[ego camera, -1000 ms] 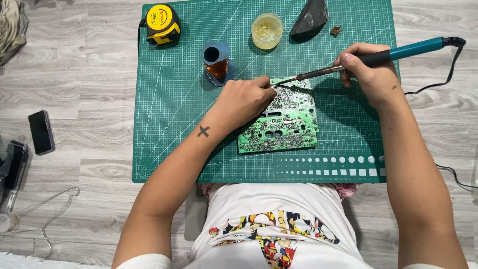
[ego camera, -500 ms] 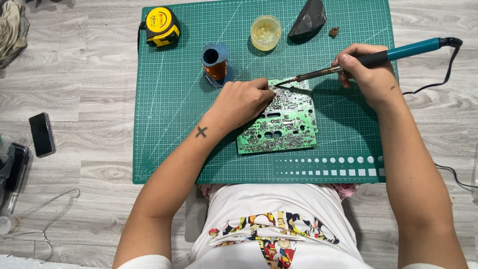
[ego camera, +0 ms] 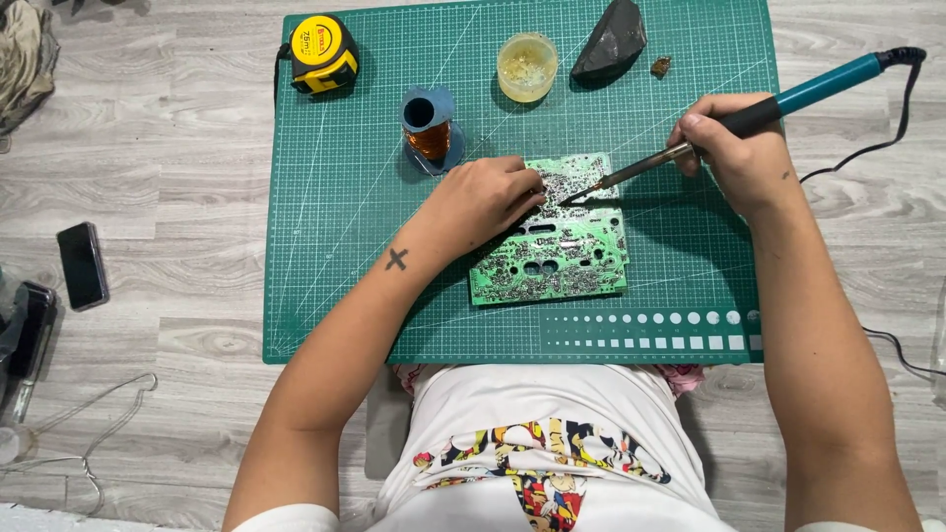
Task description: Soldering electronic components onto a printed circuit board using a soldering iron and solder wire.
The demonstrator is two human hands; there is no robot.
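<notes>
Head view: the left hand (ego camera: 483, 202) rests on the top-left corner of the green circuit board (ego camera: 562, 241), fingers curled down & pinching at the board edge; can't tell if something tiny is held there. The right hand (ego camera: 734, 148) has its fingers wrapped tight round a soldering iron (ego camera: 749, 113) w/ a teal handle. The iron's metal tip touches the board near the top middle, just beside the left fingertips. The board lies flat in the middle of a green cutting mat (ego camera: 335, 256), which sits on a grey wood floor (ego camera: 158, 148).

Around the board, on the mat: a spool of copper wire (ego camera: 430, 128) stands just above the left hand. A yellow tape measure (ego camera: 320, 54) is in the top-left corner. A small clear tub of yellowish stuff (ego camera: 526, 65) & a dark grey lump (ego camera: 611, 41) sit along the top, w/ a tiny brown bit (ego camera: 660, 66) beside the lump. The iron's black cord (ego camera: 887, 128) runs off to the right. A phone (ego camera: 81, 264) lies on the floor, well apart on the left. Nothing blocks the board but the left hand.
</notes>
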